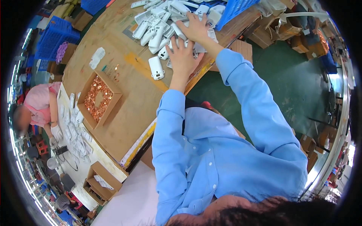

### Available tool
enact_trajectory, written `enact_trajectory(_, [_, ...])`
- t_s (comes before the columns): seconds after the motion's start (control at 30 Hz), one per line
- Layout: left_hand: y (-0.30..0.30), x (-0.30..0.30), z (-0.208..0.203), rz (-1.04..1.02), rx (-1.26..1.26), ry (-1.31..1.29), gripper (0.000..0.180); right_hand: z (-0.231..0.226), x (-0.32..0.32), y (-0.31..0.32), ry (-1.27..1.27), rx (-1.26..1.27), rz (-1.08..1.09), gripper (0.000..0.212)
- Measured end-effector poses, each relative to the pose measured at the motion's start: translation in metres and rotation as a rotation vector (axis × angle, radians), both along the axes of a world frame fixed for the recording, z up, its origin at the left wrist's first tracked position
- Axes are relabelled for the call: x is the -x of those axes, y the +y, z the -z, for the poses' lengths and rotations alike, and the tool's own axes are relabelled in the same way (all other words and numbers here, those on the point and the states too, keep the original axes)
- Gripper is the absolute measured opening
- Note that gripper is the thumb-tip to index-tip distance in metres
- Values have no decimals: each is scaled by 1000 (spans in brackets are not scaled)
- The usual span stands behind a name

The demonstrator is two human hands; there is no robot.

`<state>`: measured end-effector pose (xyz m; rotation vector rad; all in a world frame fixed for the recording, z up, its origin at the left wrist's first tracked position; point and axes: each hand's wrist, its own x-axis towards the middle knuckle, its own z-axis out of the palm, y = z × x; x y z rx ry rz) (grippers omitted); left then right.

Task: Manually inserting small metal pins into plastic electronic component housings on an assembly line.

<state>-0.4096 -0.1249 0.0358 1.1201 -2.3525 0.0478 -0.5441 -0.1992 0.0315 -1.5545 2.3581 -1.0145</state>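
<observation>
White plastic housings [158,36] lie in a loose heap at the far edge of the brown table [128,98]. My left hand [183,58] rests on the near side of the heap, its fingers spread over the housings. Farther out and to the right, my right hand [197,29] reaches across the heap, also with spread fingers. Neither hand is closed round a piece. One housing [155,68] with a dark oval window lies apart, just left of my left hand. The pieces beneath my palms are partly hidden.
A blue plastic crate [230,14] tilts beside the heap. On the left stands a cardboard box [112,104] holding small copper-coloured parts. A co-worker in pink [39,103] works at a white table with more white pieces. Cardboard boxes [261,34] stand on the green floor.
</observation>
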Motion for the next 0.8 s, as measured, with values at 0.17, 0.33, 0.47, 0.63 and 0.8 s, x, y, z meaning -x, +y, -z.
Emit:
enact_trajectory(0.17, [5,-10,-6,-16,20,-82,68,-2,-6,6,69,34,-54,84])
enact_trajectory(0.33, [3,-8,-6,7,56,-94,70,-13,9,27,144,82,-148,68])
enact_trajectory(0.47, [-1,-36,-13,-3,64,-85,73,-28,26,86,-4,290,-390,44])
enact_trajectory(0.63, [14,-48,-25,32,53,-53,79,20,45,108,158,316,-308,50])
enact_trajectory(0.8, [39,-101,-31,-309,-83,-87,77,38,15,99,89,169,-230,62])
